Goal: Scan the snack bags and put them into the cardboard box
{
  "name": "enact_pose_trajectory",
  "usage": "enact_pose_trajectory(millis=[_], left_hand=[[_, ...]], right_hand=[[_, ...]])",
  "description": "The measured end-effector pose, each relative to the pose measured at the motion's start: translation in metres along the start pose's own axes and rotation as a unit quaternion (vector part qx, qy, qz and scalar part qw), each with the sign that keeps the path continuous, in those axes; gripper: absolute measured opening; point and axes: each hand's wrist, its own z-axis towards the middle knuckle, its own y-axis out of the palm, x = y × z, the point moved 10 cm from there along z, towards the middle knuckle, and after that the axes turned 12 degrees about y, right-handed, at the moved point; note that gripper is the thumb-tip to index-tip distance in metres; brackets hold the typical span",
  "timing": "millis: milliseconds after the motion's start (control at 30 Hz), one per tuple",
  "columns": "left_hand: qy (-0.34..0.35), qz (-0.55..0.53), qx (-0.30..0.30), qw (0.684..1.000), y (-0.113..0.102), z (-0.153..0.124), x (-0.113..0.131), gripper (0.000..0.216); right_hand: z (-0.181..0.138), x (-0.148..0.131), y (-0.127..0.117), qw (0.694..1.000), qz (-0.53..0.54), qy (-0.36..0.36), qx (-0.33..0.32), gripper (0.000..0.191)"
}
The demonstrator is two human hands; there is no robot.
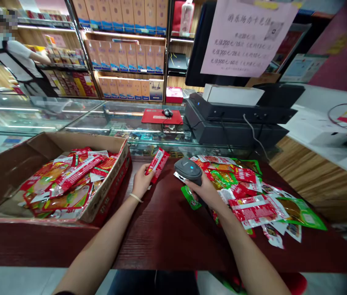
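My left hand [141,180] is closed on a long red snack packet [158,164], held upright above the dark red counter [161,229]. My right hand [206,190] grips a grey barcode scanner [188,170] whose head points left at the packet, a short gap apart. A green packet [191,197] lies just under the right hand. To the left stands an open cardboard box [106,200] full of red snack packets [66,180]. To the right lies a loose pile of red and green packets [253,196].
A glass display counter [69,119] runs behind the box. A black register unit [237,119] with a white box on top stands behind the pile, under a pink notice [244,37]. Another person [16,61] stands by shelves at far left.
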Motion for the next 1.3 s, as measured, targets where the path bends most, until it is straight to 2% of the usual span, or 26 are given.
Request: enact_pose_trajectory(millis=[133, 333, 633, 733, 800, 900, 967, 1100, 1200, 1300], left_hand=[[-0.017, -0.008, 0.008, 1.0, -0.001, 0.0, -0.009, 0.032], [-0.004, 0.018, -0.007, 1.0, 0.001, 0.0, -0.001, 0.025], [-0.017, -0.003, -0.008, 1.0, 0.003, -0.002, -0.008, 0.029], [0.005, 0.019, -0.003, 1.0, 0.003, -0.003, -0.003, 0.029], [0.035, 0.042, 0.008, 0.998, 0.0, -0.004, 0.011, 0.028], [0.089, 0.077, 0.034, 0.992, -0.01, -0.006, 0.05, 0.029], [0.136, 0.111, 0.036, 0.984, -0.02, -0.01, 0.088, 0.032], [0.26, 0.212, -0.033, 0.941, -0.043, -0.025, 0.17, 0.033], [0.297, 0.304, -0.014, 0.905, -0.089, -0.033, 0.205, 0.033], [0.271, 0.399, 0.062, 0.873, -0.152, -0.034, 0.211, 0.033]], right_hand=[[0.003, 0.005, 0.002, 1.0, -0.012, 0.007, -0.013, 0.051], [0.003, 0.004, 0.007, 0.999, -0.03, 0.019, -0.034, 0.03], [0.004, 0.008, 0.004, 0.999, -0.006, 0.022, -0.033, 0.029], [0.005, 0.008, 0.001, 1.0, -0.012, 0.019, -0.02, 0.029], [0.006, 0.005, 0.002, 1.0, -0.011, 0.006, -0.02, 0.029], [0.006, 0.0, 0.004, 0.999, 0.009, -0.017, -0.028, 0.031], [0.006, -0.001, 0.003, 0.999, 0.025, -0.021, -0.023, 0.033], [0.003, -0.003, 0.004, 1.0, 0.02, -0.019, -0.013, 0.035], [0.003, -0.004, 0.005, 1.0, 0.012, -0.021, -0.009, 0.039], [0.004, -0.002, 0.003, 1.0, 0.006, -0.012, 0.019, 0.042]])
